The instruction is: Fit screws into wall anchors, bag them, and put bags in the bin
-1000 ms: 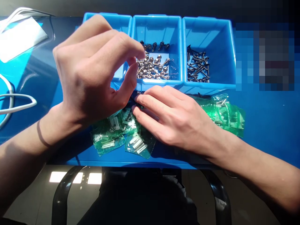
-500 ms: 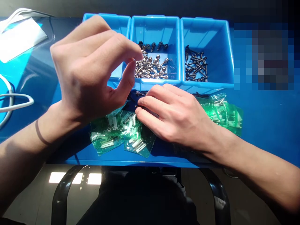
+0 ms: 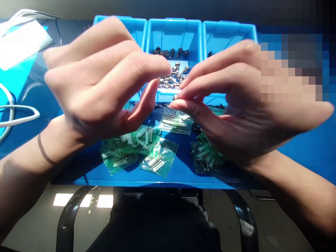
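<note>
My right hand is raised, with thumb and forefinger pinched on a small screw; little more than its metallic head shows. My left hand is held up opposite, its forefinger and thumb curled together. Whatever lies between those fingertips, if anything, is hidden. Behind the fingertips, the middle blue bin holds silver hex-head screws and a few dark ones. Below the hands are green-tinted clear packets containing white plastic anchors and screws. One such packet lies between the hands.
A left bin and a right bin flank the middle one, partly covered by my hands. White cable and white paper lie on the left of the blue table. Black chair armrests stand below its front edge.
My right hand has risen from the table among the packets, turned, and now pinches a screw. It uncovered packets beneath it. My left hand has shifted slightly right, still curled.
</note>
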Tool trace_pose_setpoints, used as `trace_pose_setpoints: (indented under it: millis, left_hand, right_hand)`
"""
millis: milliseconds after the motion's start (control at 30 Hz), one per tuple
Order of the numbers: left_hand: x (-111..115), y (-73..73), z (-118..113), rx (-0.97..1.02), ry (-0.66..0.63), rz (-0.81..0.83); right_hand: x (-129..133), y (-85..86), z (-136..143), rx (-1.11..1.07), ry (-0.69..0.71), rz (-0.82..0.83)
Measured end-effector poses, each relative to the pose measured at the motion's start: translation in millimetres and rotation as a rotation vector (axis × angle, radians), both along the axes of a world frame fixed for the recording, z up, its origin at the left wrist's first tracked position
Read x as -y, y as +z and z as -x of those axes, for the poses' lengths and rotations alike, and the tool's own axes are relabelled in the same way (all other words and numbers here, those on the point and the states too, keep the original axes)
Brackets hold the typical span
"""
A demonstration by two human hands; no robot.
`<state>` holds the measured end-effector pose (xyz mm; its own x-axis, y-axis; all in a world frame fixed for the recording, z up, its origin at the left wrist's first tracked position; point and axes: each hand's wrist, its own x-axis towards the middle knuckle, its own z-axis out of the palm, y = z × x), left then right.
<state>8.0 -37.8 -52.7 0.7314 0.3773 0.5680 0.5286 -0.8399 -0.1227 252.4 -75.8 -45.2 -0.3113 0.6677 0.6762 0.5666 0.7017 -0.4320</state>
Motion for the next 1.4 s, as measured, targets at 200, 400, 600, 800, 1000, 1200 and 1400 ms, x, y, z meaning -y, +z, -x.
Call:
trace_pose_setpoints:
  millis: [200,400,600,800,1000,1200,1400]
  left_hand:
    - [3.1,9.6,-1.6,-0.013,-0.050,-0.057]
    - [9.3,21.8,9.0,-0.164,-0.034,0.125]
    - [9.6,15.8,8.2,-0.134,-0.029,0.127]
    - [11.5,19.1,0.6,0.032,0.139,0.319]
    - [14.0,18.9,-0.5,-0.008,0.093,0.254]
    - [13.0,15.4,-4.8,-0.015,0.068,0.222]
    - [6.3,1.4,-9.3,0.184,0.144,0.269]
  right_hand:
    - [0.1,2.5,-0.8,-0.034,0.124,0.301]
    - [7.4,-0.6,1.2,-0.217,0.191,0.268]
    - [5.3,3.4,3.3,-0.234,0.210,0.245]
    - [4.9,2.2,0.7,-0.224,0.221,0.244]
    - [-0.6,8.0,-8.7,-0.109,0.248,0.453]
    - [0.0,9.4,-3.3,-0.220,0.207,0.447]
    - [5.0,11.2,-2.7,-0.206,0.155,0.458]
